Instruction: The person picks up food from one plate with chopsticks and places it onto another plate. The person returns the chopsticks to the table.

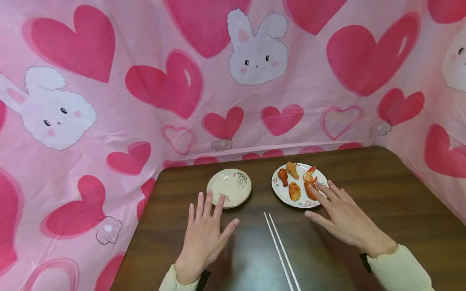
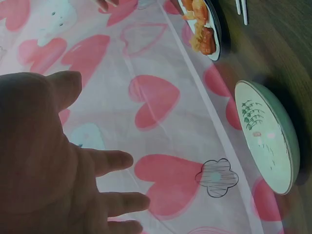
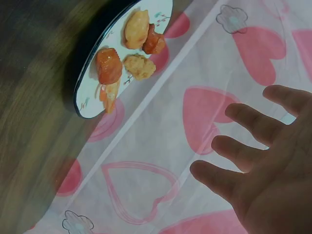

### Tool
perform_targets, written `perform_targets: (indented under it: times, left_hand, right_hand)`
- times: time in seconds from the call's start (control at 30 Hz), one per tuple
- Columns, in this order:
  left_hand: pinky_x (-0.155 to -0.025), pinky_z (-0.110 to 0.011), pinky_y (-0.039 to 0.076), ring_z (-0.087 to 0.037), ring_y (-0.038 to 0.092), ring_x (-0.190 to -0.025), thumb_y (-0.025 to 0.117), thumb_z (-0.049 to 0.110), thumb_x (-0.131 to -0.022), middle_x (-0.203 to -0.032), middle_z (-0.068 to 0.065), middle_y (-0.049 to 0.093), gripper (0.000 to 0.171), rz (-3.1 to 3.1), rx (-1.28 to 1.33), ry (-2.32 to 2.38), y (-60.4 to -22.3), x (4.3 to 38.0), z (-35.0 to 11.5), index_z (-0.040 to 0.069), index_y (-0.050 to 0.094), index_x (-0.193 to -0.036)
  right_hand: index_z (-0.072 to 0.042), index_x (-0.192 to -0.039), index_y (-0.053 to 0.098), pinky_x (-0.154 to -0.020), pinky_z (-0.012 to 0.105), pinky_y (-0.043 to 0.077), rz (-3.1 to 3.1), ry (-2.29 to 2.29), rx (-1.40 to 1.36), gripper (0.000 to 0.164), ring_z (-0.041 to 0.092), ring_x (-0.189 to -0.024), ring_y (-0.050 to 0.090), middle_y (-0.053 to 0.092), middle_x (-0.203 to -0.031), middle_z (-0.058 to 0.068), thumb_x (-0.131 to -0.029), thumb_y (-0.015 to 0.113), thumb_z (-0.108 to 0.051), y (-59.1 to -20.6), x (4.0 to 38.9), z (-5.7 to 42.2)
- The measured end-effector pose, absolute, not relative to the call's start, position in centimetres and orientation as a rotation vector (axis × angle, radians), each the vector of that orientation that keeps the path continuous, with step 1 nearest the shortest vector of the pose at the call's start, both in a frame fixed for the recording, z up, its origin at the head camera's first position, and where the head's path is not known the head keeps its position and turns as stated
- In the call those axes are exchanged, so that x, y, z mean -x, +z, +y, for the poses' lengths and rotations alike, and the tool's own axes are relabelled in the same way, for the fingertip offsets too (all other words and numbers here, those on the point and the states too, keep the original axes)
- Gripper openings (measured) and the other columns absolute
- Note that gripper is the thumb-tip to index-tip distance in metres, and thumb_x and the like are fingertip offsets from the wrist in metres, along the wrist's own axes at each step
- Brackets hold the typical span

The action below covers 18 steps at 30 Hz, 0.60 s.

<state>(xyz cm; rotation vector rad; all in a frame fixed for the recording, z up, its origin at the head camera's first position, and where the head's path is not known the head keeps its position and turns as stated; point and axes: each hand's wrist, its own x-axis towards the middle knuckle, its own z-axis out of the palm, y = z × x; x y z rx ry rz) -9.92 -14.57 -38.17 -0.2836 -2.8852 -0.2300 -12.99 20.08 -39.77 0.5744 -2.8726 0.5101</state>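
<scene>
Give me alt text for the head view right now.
Two open hands hover over a dark wooden table: the left hand by an empty dish, the right hand at a plate of food. White chopsticks lie between them.

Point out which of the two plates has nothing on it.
The smaller cream plate by the left hand is bare, showing only its painted sprig. The white plate at the right hand carries several pieces of food.
</scene>
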Motion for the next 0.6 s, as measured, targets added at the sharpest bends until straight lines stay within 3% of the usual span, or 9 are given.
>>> perform_targets:
  times: [0.2, 0.33, 0.47, 0.6]
  left_hand:
    - [-0.117, -0.061, 0.019, -0.041, 0.018, -0.147, 0.044, 0.063, -0.092, -0.156, -0.021, 0.029, 0.072, -2.84, 0.256, -0.236, -38.5, 10.3, -15.1, 0.016, 0.041, -0.147]
    - [-0.118, -0.059, 0.022, -0.039, 0.02, -0.147, 0.045, 0.062, -0.093, -0.157, -0.018, 0.027, 0.071, -2.855, 0.258, -0.413, -38.6, 10.4, -15.3, 0.016, 0.04, -0.147]
    - [-0.112, -0.05, 0.037, -0.03, 0.039, -0.138, 0.048, 0.054, -0.095, -0.15, -0.01, 0.037, 0.062, -2.837, 0.254, -0.791, -38.9, 10.8, -15.3, 0.017, 0.042, -0.144]
    - [-0.092, -0.038, 0.051, -0.018, 0.056, -0.11, 0.053, 0.041, -0.097, -0.121, -0.004, 0.054, 0.045, -2.748, 0.134, -1.155, -40.0, 11.7, -15.7, 0.014, 0.052, -0.133]
  right_hand:
    - [-0.01, -0.146, 0.042, -0.109, 0.062, 0.03, -2.838, 0.518, -0.641, 0.078, 0.044, -0.142, 0.026, 0.041, -0.15, 0.017, -0.086, 0.062, -0.056, -40.0, 13.1, 19.8]
    - [-0.011, -0.127, 0.059, -0.1, 0.056, 0.044, -2.722, 0.5, -0.784, 0.06, 0.038, -0.131, 0.04, 0.051, -0.138, 0.013, -0.08, 0.075, -0.044, -40.7, 13.2, 19.5]
    - [-0.019, -0.1, 0.064, -0.084, 0.037, 0.054, -2.532, 0.479, -0.997, 0.039, 0.019, -0.109, 0.052, 0.058, -0.114, 0.0, -0.068, 0.086, -0.018, -42.3, 13.3, 18.8]
    - [-0.022, -0.094, 0.063, -0.073, 0.027, 0.052, -2.573, 0.524, -1.18, 0.033, 0.006, -0.091, 0.051, 0.053, -0.098, -0.011, -0.069, 0.083, -0.014, -43.8, 12.6, 17.6]
